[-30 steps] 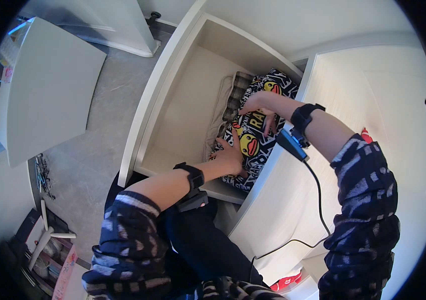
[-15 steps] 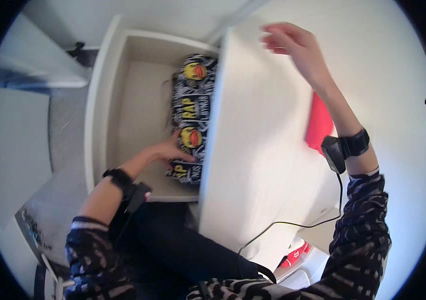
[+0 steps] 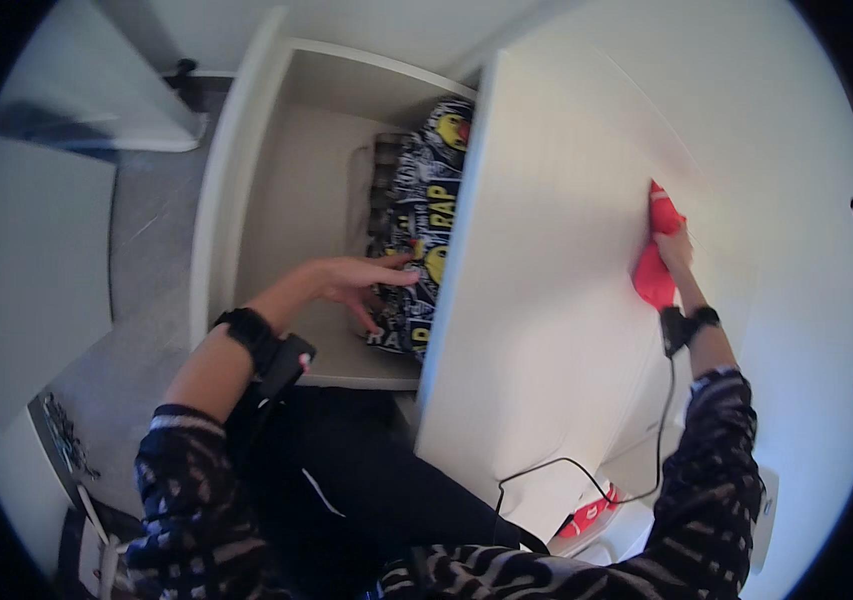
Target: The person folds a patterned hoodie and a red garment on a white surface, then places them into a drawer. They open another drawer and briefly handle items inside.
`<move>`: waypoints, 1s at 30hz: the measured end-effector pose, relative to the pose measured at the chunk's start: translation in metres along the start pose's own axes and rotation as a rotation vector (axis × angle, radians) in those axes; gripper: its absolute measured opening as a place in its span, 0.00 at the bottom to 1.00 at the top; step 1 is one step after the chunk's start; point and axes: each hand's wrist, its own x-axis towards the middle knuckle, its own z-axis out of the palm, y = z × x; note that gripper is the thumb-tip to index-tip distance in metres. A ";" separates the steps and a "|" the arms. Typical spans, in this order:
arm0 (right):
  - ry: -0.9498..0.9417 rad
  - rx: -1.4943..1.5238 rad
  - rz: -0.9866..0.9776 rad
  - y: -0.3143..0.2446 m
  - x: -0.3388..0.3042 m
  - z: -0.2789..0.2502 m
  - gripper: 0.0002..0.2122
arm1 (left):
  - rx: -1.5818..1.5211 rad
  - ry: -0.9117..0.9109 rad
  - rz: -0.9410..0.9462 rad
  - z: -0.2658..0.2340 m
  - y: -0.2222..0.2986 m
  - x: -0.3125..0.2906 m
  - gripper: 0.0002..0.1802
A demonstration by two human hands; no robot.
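My left hand [image 3: 356, 283] is in the open drawer with its fingers spread. Its fingertips rest against a bundle of black fabric [image 3: 441, 207] printed with yellow ducks and letters, which lies along the drawer's right side. Left of this bundle shows a grey checked fabric [image 3: 384, 182], partly covered. Over on the white top [image 3: 536, 300] my right hand [image 3: 674, 246] is closed around the middle of a red cloth [image 3: 654, 278]. One end of the cloth sticks out beyond the hand, the other hangs nearer to me; its exact kind cannot be made out.
The pale drawer [image 3: 304, 180] stands pulled out left of the white top. A second red item [image 3: 586, 515] lies in a white compartment near my lap. A thin black cable [image 3: 566, 460] runs from my right wristband across the front. White panels [image 3: 41, 270] stand at the far left.
My right hand has come down from over the top onto the red cloth and gripped it. The printed bundle has tipped toward the right, showing the checked fabric. My left hand's fingers have spread.
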 end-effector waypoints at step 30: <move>-0.321 1.102 -0.114 -0.468 -0.252 -0.020 0.32 | -0.160 0.164 0.155 -0.028 -0.029 0.036 0.31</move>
